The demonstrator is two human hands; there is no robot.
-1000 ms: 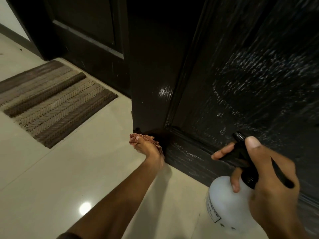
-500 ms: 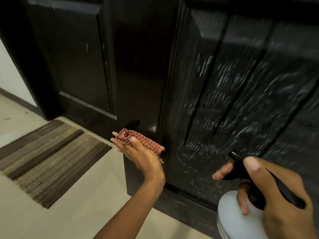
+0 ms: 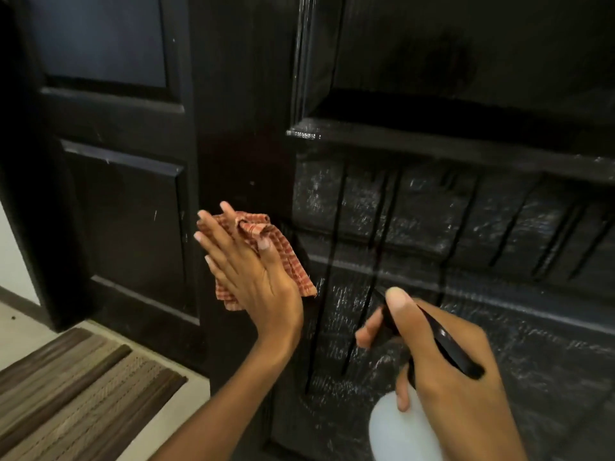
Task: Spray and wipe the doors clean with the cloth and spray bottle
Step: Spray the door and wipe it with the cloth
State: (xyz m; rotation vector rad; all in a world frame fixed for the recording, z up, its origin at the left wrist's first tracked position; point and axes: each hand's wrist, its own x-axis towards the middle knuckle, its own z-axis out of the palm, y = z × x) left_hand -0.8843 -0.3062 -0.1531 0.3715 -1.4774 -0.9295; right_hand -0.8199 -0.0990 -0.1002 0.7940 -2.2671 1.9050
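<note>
Higher now, left hand (image 3: 253,277) presses cloth (image 3: 283,251) on dark door (image 3: 432,227).

1. We can read no text, label, brand, number or sign anywhere.
2. The translucent white plastic spray bottle (image 3: 396,427), below our right-hand fingers (image 3: 367,334), shows us only bare plastic.

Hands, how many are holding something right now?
2. The left hand presses the cloth to the door; the right hand grips the spray bottle.
</note>
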